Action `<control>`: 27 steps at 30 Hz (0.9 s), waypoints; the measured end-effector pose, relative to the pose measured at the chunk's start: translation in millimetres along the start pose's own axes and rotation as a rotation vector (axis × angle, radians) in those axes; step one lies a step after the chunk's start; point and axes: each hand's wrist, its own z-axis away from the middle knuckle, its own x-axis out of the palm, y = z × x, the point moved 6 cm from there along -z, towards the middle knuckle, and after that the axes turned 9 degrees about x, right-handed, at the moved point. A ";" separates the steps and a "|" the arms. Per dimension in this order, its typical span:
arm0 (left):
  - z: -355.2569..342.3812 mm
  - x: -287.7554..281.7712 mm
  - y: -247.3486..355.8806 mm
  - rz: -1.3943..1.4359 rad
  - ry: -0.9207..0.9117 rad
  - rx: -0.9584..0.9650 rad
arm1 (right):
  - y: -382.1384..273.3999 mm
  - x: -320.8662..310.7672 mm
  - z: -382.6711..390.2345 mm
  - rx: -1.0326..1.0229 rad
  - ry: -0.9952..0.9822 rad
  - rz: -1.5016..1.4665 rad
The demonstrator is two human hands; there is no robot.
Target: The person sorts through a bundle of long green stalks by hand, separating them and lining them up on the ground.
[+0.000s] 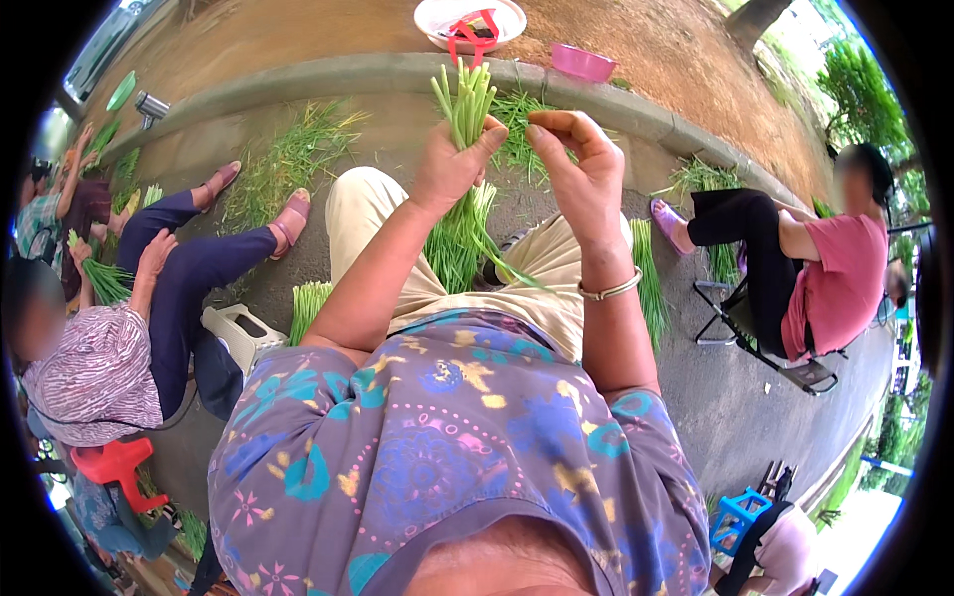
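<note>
My left hand (449, 167) is closed round a bunch of long green chives (465, 99). Their pale cut ends point up and away from me, and the leaves trail down over my lap. Just right of the bunch, apart from it, my right hand (584, 164) is raised with thumb and forefinger tips together. Whether anything thin is pinched there is too small to tell. A bracelet (611, 286) circles my right wrist. More chives (452, 253) lie between my knees, with bundles by my left hip (309, 306) and right leg (648, 283).
Loose green trimmings (298, 149) litter the pavement before a concrete curb (348, 74). Beyond it are a white basin (425, 22) with a red-handled bag and a pink basin (582, 64). Seated people flank me, one holding greens at left, one on a folding chair (765, 343) at right.
</note>
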 end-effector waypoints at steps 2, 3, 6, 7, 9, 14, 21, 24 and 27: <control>2.6 3.4 -3.5 0.007 0.003 -0.020 | -10.1 -0.1 3.5 -0.104 0.032 0.083; 5.1 4.9 -4.6 0.001 -0.001 -0.020 | -12.3 -0.2 6.5 -0.113 0.032 0.097; 9.3 10.4 -3.0 -0.037 -0.034 -0.022 | -13.1 -0.9 8.6 -0.072 0.054 0.070; 10.9 12.8 -1.5 -0.051 -0.047 -0.023 | -10.9 -1.5 7.2 -0.058 0.062 0.067; 12.8 18.3 -3.1 -0.074 -0.073 -0.027 | -3.6 -4.4 5.3 -0.030 0.067 0.049; 19.9 20.0 -9.5 -0.095 -0.114 -0.040 | -9.3 -1.0 6.8 -0.120 0.048 0.074; 11.2 33.9 -0.4 -0.223 -0.152 0.019 | 13.3 -61.7 6.7 0.034 0.281 -0.826; 3.1 26.5 -1.4 -0.043 -0.129 -0.089 | 32.4 -85.3 11.0 0.079 0.286 -0.734; -15.8 29.2 -4.5 0.265 -0.141 -0.199 | 47.6 -73.4 27.5 0.196 0.145 -0.429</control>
